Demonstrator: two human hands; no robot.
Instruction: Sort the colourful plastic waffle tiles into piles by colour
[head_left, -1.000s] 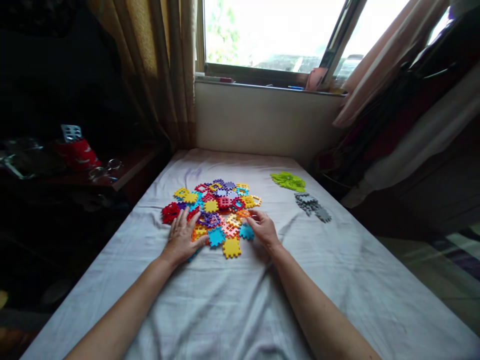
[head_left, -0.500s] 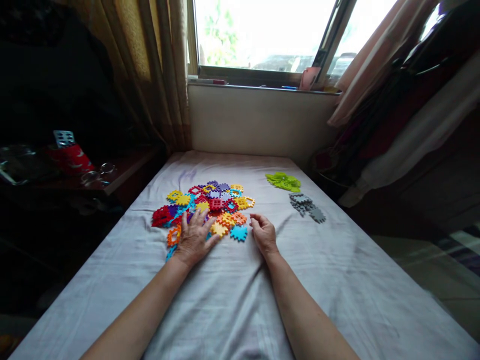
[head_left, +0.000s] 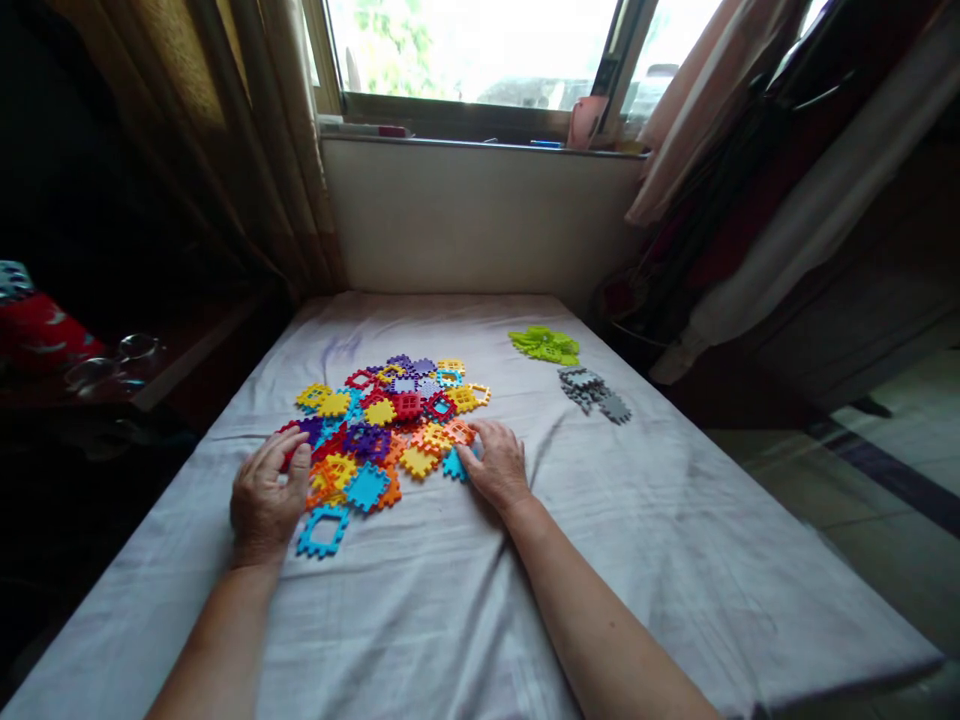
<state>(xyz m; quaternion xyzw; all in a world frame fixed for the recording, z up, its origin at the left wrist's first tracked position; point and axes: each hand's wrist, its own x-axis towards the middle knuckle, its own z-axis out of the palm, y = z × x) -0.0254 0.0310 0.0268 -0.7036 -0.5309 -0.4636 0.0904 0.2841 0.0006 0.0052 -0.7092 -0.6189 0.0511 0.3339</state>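
On the pale sheet (head_left: 420, 600), I had the mixed heap (head_left: 379, 412) between my 2 hands, presumably for reach from both sides. My left hand (head_left: 266, 495) curled loosely at its left edge, my right hand (head_left: 496, 465) half-bent over its right; remotely, I couldn't tell whether either gripped anything. The lime pile (head_left: 546, 345) and grey pile (head_left: 583, 390) lay apart, seemingly separated by colour.

Left hand (head_left: 268, 492) and right hand (head_left: 496, 463) flank the tile pile (head_left: 381, 412) on the sheet (head_left: 405, 620); rightward, a far heap (head_left: 546, 345) lies behind a near heap (head_left: 581, 389).
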